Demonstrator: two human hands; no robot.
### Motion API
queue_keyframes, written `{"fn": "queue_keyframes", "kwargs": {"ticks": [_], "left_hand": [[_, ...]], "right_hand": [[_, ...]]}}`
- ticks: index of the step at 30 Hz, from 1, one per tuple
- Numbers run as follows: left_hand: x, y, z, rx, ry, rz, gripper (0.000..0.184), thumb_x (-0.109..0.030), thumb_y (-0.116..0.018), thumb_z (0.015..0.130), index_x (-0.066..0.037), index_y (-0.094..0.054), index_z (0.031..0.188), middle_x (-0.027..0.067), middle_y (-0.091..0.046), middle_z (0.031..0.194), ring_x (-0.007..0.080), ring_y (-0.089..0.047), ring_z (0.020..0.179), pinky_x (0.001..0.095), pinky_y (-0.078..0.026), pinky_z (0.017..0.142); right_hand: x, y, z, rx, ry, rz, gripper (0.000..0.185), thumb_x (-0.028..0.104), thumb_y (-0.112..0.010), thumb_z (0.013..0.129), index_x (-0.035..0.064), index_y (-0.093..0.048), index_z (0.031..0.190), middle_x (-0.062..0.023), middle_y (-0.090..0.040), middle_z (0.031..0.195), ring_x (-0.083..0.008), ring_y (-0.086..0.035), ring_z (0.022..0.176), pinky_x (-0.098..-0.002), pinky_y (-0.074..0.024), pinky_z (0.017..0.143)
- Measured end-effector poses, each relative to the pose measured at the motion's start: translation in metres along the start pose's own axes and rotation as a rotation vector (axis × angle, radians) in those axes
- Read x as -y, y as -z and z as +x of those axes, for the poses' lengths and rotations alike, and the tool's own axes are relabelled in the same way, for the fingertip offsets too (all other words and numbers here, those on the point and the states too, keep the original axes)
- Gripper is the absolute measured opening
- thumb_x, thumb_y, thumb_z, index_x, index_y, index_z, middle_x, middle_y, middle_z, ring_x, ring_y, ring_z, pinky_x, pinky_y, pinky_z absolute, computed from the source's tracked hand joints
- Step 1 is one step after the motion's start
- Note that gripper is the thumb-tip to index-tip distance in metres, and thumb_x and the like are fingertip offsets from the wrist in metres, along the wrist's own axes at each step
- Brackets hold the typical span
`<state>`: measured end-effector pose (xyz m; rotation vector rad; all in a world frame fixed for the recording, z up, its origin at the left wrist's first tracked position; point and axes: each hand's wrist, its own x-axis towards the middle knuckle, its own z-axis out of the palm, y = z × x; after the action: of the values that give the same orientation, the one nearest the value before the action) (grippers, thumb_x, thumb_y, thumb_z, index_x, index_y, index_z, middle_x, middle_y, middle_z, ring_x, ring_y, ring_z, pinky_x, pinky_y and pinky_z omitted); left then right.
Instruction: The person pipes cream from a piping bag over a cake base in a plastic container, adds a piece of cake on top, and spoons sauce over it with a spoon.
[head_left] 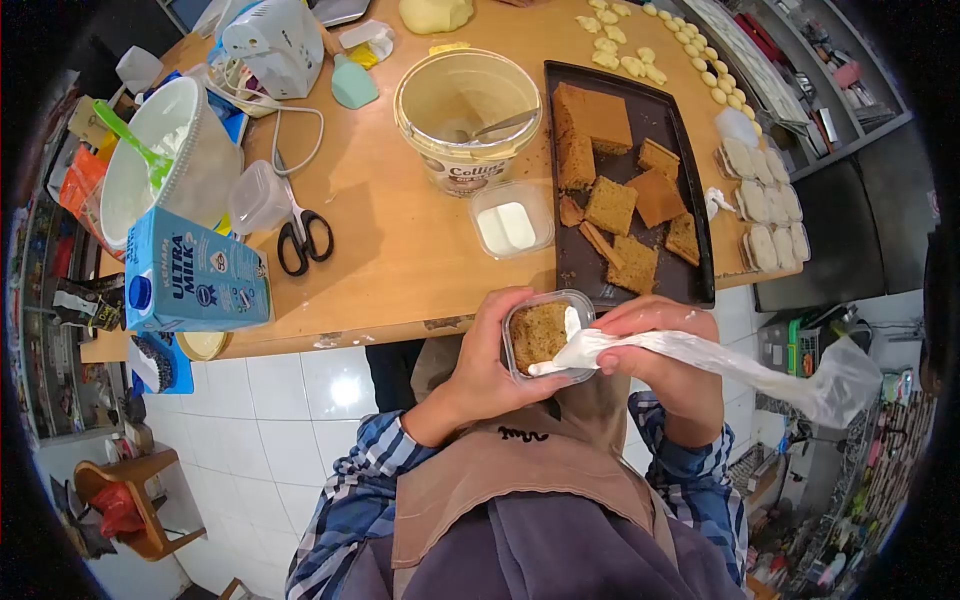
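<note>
Near the table's front edge, my left hand [484, 365] is closed around a small clear plastic cup [511, 350]. Inside the cup lies a square of brown cake [539, 334], with some white cream along its right and lower edges. My right hand [665, 350] is wrapped round a piping bag [690, 352] of white cream. The bag's tip is at the lower part of the cup, over the cake's edge, and its loose end trails right. Behind the cup stands another clear container [512, 218] with white filling. A dark tray [690, 150] holds cut cake pieces [610, 205].
A large tub [466, 120] with a spoon stands behind the container. On the left are scissors [303, 235], a blue milk carton [195, 275], a white bowl [190, 170] and a mixer [272, 48]. Several filled cups [768, 200] and dough pieces [715, 75] are at the right.
</note>
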<state>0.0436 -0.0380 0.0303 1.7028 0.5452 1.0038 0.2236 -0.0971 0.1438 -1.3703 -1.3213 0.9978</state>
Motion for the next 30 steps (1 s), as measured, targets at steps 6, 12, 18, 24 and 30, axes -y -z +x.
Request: {"fn": "queue_keyframes", "kwargs": {"ticks": [6,12,18,24,30], "left_hand": [[0.002,0.001,-0.001,0.057,0.038,-0.045,0.092,-0.009,-0.086,0.055,-0.006,-0.029,0.128,0.0128,-0.043,0.12,0.0235,-0.049,0.112,0.0366,-0.042,0.095],[0.003,0.0,0.0,0.05,0.045,-0.049,0.091,-0.01,-0.086,0.056,-0.006,-0.03,0.128,0.0118,-0.044,0.119,0.0232,-0.051,0.11,0.0358,-0.043,0.093],[-0.002,-0.005,0.004,-0.051,0.021,-0.04,0.087,-0.022,-0.087,0.056,-0.002,-0.036,0.123,0.0144,-0.049,0.111,0.0246,-0.054,0.1,0.0332,-0.044,0.086],[0.001,-0.003,0.003,-0.045,0.037,-0.052,0.086,-0.021,-0.087,0.056,-0.002,-0.036,0.123,0.0146,-0.049,0.11,0.0248,-0.054,0.101,0.0333,-0.044,0.086],[0.003,-0.003,0.003,-0.026,0.04,-0.056,0.088,-0.019,-0.087,0.055,-0.002,-0.035,0.124,0.015,-0.049,0.111,0.0252,-0.054,0.102,0.0335,-0.043,0.087]], "right_hand": [[-0.002,-0.005,-0.001,0.088,-0.086,-0.107,0.019,0.007,-0.072,0.071,-0.0014,-0.068,0.088,-0.0138,-0.066,0.084,-0.0188,-0.064,0.077,-0.0273,-0.0488,0.069],[-0.003,-0.013,0.003,0.102,0.052,-0.146,0.016,0.0,-0.072,0.068,-0.0018,-0.07,0.084,-0.0154,-0.066,0.08,-0.0175,-0.063,0.071,-0.0262,-0.0479,0.063],[-0.006,-0.016,0.003,0.089,-0.006,-0.116,0.015,0.0,-0.071,0.069,-0.0014,-0.07,0.084,-0.0151,-0.066,0.08,-0.0181,-0.063,0.073,-0.0262,-0.0483,0.067],[-0.013,-0.016,0.004,0.088,0.061,-0.143,0.014,0.004,-0.072,0.072,0.0023,-0.07,0.086,-0.0125,-0.066,0.081,-0.0187,-0.064,0.073,-0.0272,-0.0492,0.066],[-0.013,-0.019,0.006,0.047,0.074,-0.126,0.013,0.004,-0.071,0.073,0.0024,-0.07,0.086,-0.0125,-0.066,0.081,-0.0185,-0.064,0.072,-0.0273,-0.0493,0.065]]}}
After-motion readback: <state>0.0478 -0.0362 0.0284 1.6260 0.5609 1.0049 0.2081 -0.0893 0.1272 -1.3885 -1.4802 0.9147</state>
